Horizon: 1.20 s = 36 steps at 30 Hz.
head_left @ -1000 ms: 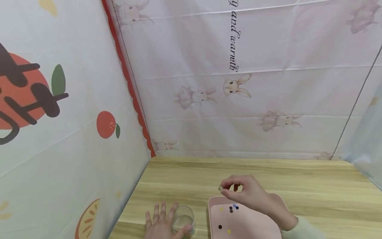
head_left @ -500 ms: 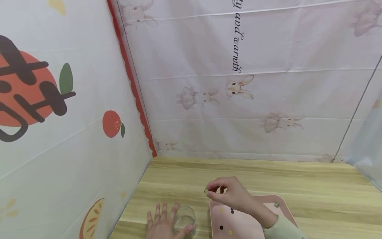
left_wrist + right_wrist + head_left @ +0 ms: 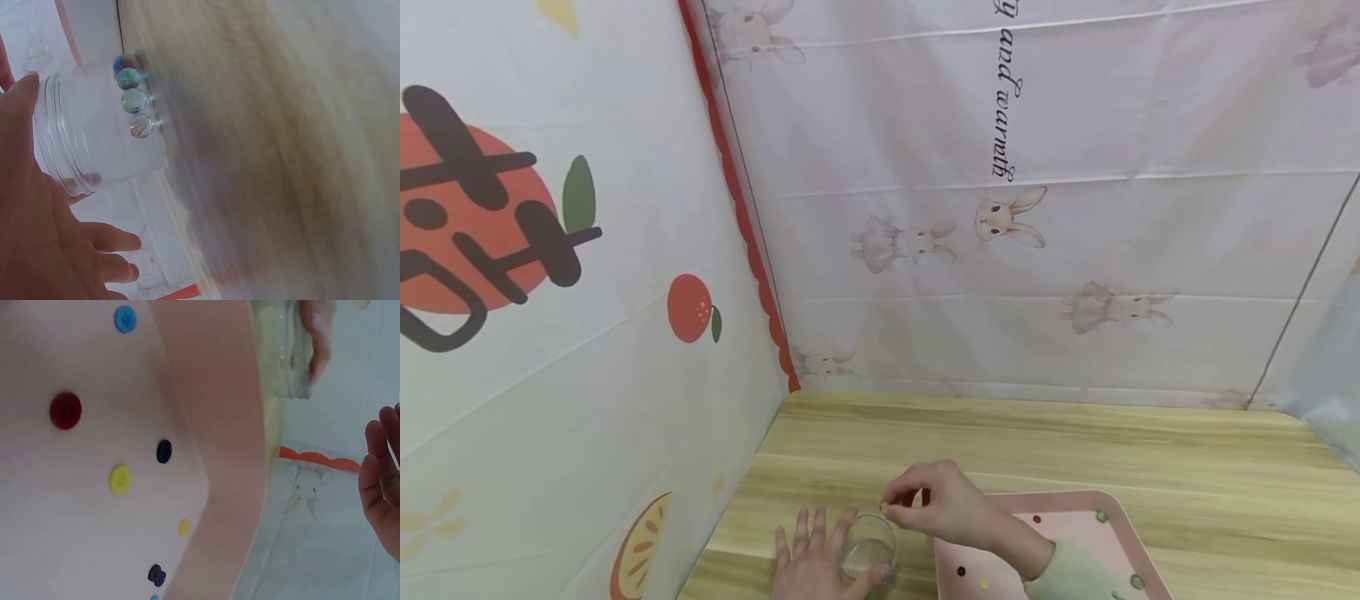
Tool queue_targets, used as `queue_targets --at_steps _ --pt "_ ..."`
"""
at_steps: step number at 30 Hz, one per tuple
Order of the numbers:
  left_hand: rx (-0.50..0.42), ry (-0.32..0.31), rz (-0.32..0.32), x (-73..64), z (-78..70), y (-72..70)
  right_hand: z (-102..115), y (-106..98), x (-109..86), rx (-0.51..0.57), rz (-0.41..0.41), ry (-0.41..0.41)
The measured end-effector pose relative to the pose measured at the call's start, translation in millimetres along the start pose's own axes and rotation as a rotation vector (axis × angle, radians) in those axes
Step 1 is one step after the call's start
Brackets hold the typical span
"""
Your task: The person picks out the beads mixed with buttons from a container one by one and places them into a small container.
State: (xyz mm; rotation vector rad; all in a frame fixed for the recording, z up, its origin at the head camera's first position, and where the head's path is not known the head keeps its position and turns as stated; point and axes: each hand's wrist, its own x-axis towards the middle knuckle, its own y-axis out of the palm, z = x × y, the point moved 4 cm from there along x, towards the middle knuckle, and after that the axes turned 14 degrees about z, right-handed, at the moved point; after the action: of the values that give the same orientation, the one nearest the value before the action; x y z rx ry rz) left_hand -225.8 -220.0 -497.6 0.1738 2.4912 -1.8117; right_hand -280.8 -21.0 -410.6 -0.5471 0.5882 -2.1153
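Note:
A clear threaded jar (image 3: 868, 550) stands upright on the table, with several glass marbles on its bottom, among them a green marble (image 3: 128, 79) and an orange-streaked marble (image 3: 140, 125). My left hand (image 3: 808, 562) holds it near the mouth, thumb on one side and index finger on the other, the remaining fingers spread. Just above the far right of the jar's rim, my right hand (image 3: 940, 504) pinches a small clear marble (image 3: 883, 506) between thumb and fingertips. The right wrist view shows only part of that hand, at the right edge.
Right of the jar lies a pink tray (image 3: 1052, 500). In it are loose buttons, including a red button (image 3: 65, 410), a yellow button (image 3: 120, 479) and a blue button (image 3: 125, 319), plus green marbles (image 3: 1137, 581). Printed cloth walls (image 3: 970, 333) border the wooden table (image 3: 1075, 442).
My right hand has moved left from above the tray to the jar's rim, still pinching the marble, uncovering more of the tray's right side. The left hand has stayed at the jar.

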Motion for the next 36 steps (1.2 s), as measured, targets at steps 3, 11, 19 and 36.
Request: queue_targets --at_steps 3,11,19,36 --pt "-0.003 -0.008 0.003 -0.2 0.3 0.7 -2.6 9.6 4.2 0.003 0.038 0.006" --pt "0.012 -0.021 0.009 -0.4 0.2 2.1 -3.6 28.1 15.2 -0.11 0.08 -0.012" --pt "0.031 -0.016 0.023 -1.0 -0.6 1.5 -2.2 37.1 18.7 -0.156 0.102 -0.011" --pt "0.04 -0.008 -0.031 -0.2 -0.4 1.4 -7.3 34.3 21.3 -0.221 0.127 0.064"
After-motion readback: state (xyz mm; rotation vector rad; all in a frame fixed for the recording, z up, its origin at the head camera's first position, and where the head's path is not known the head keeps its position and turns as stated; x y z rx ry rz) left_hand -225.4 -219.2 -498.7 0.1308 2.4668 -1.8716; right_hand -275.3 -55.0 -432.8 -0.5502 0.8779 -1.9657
